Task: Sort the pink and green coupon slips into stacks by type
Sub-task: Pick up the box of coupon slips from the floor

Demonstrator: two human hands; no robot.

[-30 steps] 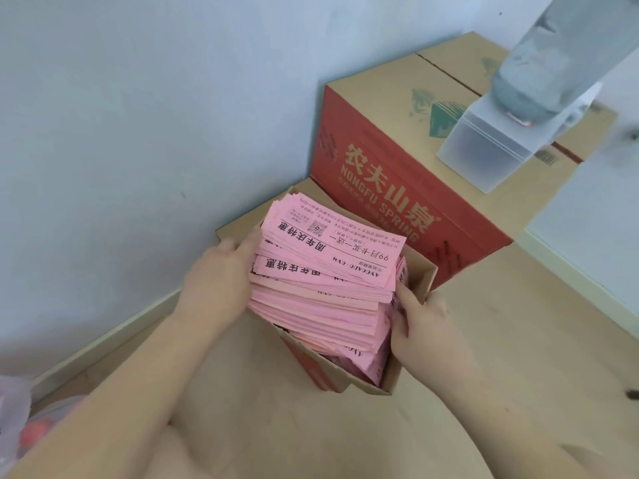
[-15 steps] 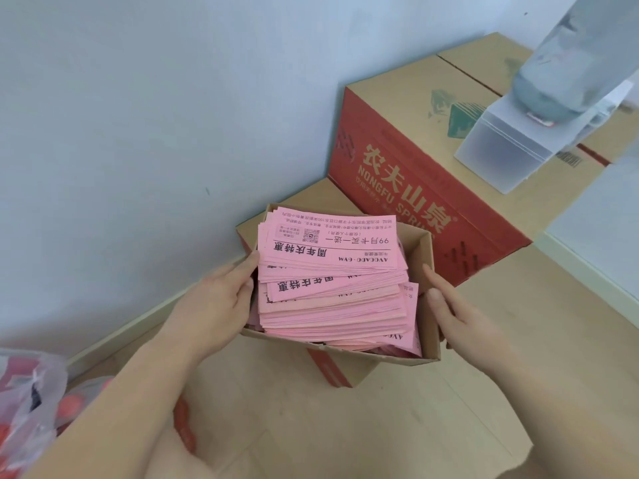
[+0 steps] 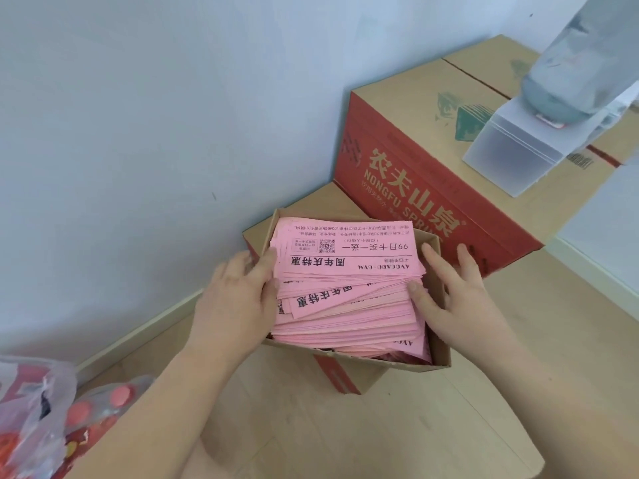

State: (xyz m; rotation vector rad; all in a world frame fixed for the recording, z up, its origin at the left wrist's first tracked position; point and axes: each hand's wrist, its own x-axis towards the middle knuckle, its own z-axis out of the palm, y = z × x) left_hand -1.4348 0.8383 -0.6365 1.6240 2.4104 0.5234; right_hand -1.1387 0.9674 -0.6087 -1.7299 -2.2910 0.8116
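A thick, uneven stack of pink coupon slips (image 3: 345,285) with black print lies inside a small open cardboard box (image 3: 444,354) on the floor. My left hand (image 3: 237,299) presses against the left end of the stack, thumb along its upper edge, fingers fairly straight. At the other end, my right hand (image 3: 456,299) touches the stack with its thumb, and its straight fingers reach over the box's right wall. No green slips are in view.
A large red and brown Nongfu Spring carton (image 3: 415,188) stands just behind the box, against the pale wall (image 3: 155,133). A translucent plastic container (image 3: 511,150) sits on top of it. A plastic bag with red items (image 3: 41,420) lies at the lower left on the wooden floor.
The pink stack has gone down from a tilted hold into the box and now lies flat. My right hand came off it, then returned to its right end.
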